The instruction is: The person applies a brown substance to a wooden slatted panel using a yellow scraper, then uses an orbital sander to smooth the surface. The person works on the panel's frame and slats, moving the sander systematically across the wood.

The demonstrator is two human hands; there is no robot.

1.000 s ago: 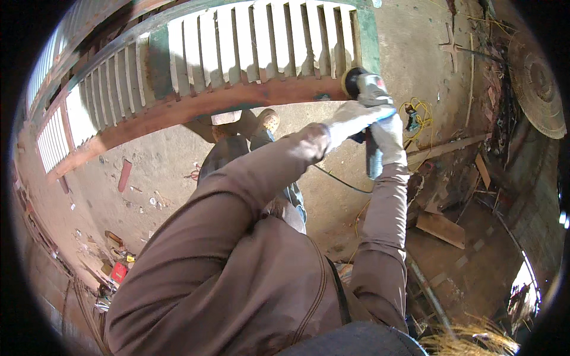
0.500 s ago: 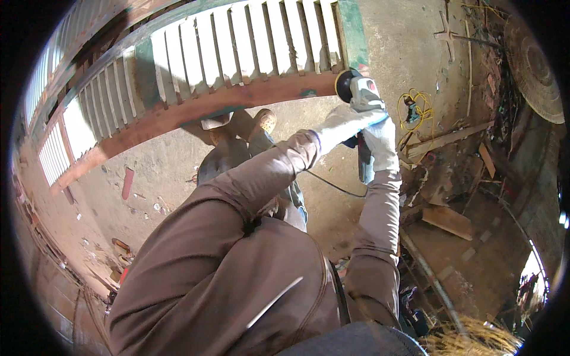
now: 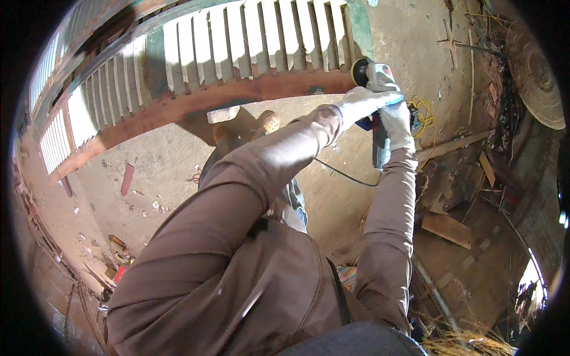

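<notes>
Both my hands wear white gloves and grip an angle grinder (image 3: 380,78). My left hand (image 3: 363,103) is closed at the front part, just behind the grinder's head. Round the teal-and-dark body wraps my right hand (image 3: 396,123). The grinder's dark round disc (image 3: 360,72) is at the right end of a long slatted wooden panel (image 3: 261,88), by the corner of its red-brown edge; whether it touches the wood I cannot tell. Pale slats and worn green paint show on the panel. A dark power cord (image 3: 344,174) runs from the tool toward my legs.
Below the panel's near edge are shoes (image 3: 269,121) and a pale block (image 3: 223,114). A coiled yellow cord (image 3: 424,118) lies right of my hands. Farther right are wood offcuts (image 3: 446,229), a round woven item (image 3: 534,77) and a metal cross-shaped stand (image 3: 451,43).
Both hands and the grinder have shifted right and slightly farther away, along the panel's end. The view has moved a little too. My grip looks the same.
</notes>
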